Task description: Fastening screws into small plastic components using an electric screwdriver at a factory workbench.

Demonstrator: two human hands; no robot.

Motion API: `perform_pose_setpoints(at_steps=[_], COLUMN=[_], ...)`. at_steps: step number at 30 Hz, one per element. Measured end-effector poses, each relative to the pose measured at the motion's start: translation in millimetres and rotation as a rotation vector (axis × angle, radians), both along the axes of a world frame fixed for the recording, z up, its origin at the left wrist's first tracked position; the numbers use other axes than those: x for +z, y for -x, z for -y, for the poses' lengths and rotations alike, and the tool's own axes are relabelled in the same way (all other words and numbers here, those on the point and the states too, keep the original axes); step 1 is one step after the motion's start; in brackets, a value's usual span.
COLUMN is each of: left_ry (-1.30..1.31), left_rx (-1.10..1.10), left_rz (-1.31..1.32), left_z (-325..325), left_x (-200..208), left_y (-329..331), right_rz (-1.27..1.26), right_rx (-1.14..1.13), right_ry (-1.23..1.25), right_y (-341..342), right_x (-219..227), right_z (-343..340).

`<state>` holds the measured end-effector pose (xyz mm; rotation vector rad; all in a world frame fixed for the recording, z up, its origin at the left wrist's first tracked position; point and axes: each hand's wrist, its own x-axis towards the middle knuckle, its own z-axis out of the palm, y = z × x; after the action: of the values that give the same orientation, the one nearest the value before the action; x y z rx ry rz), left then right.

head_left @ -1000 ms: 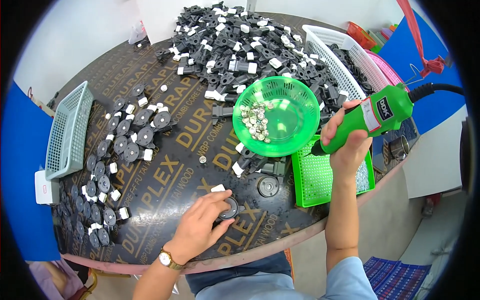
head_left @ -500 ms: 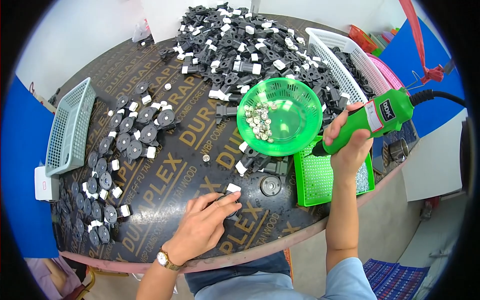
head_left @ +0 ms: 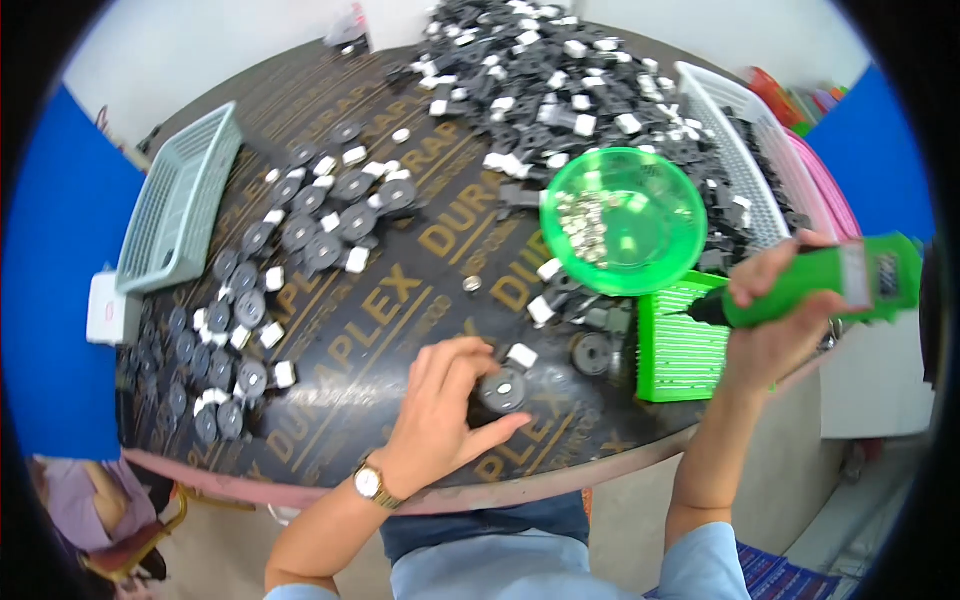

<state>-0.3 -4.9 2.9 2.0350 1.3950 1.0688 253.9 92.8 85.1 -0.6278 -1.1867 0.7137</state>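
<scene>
Two hands, head view. Left hand [head_left: 435, 410]: curved loosely around one black round part [head_left: 503, 391], on the table [head_left: 345, 425] before it; firm grip cannot be told. Right hand [head_left: 785, 335]: wrapped around green electric screwdriver [head_left: 825, 283], above green tray [head_left: 648, 375]. Advisable handling: part flat, fingers clear of its face. Part: long axis slanting away, white tab [head_left: 521, 356] foremost, slightly rightward. Screwdriver: axis nearly crosswise, tip leftward.

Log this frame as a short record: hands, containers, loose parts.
Left hand: thumb and fingers about a round dark part on the table; firm grip unclear
Right hand: closed around a green power screwdriver
Green bowl: holds small metal pieces
Green tray: near the table's right edge
Back: heaped dark-and-white parts
Left side: pale basket, scattered parts
</scene>
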Motion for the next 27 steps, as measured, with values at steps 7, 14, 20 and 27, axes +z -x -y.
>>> perform_pose_setpoints(at_steps=[7,14,20,27], left_ry=[-0.039,-0.100,-0.124,-0.074], left_rx=[0.014,0.010,0.009,-0.022], left_rz=[-0.084,-0.105,-0.097,-0.093], left_z=[0,-1,-2,0], left_x=[-10,-12,-12,-10], left_y=[8,7,7,11], right_rz=[-0.071,0.024,0.051,0.115], right_rx=[0.433,0.563,0.661,0.507], right_ry=[0.012,-0.011,-0.038,0.199], right_y=[102,113,113,128], right_x=[-5,-22,-29,-25], right_z=[32,37,31,47])
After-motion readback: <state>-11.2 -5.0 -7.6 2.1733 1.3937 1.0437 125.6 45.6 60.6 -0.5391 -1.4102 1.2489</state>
